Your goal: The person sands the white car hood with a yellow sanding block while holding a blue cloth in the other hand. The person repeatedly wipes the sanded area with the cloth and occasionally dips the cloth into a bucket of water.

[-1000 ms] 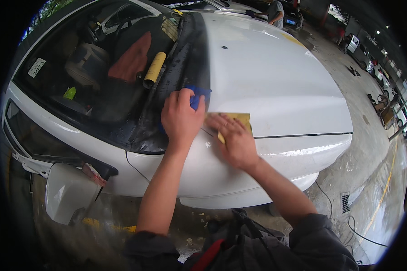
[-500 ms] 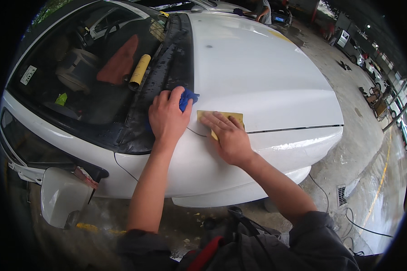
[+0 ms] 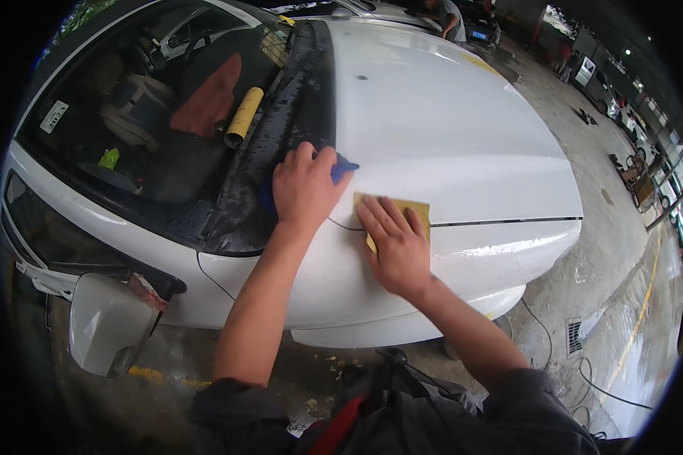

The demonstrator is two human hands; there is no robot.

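My left hand (image 3: 307,186) is closed around a blue cloth (image 3: 343,169), much of it hidden under the palm. It rests where the white hood (image 3: 440,129) meets the black cowl below the windshield. Just right of it, my right hand (image 3: 396,246) presses a yellow sheet of sandpaper (image 3: 363,205) onto the white paintwork. Its fingers lie along the sheet, over the seam between hood and fender (image 3: 334,280). The sheet's underside is hidden.
A yellow paper roll (image 3: 244,114) lies on the windshield's lower part. The side mirror (image 3: 110,322) juts out at the lower left. A black cable (image 3: 615,385) trails over the floor near a drain grate (image 3: 574,336). Another person (image 3: 451,19) bends beyond the hood.
Both hands have shifted a little to the right over the paintwork, with the blue cloth and the sandpaper. The whole view has also shifted slightly. The person beyond the hood leans further over.
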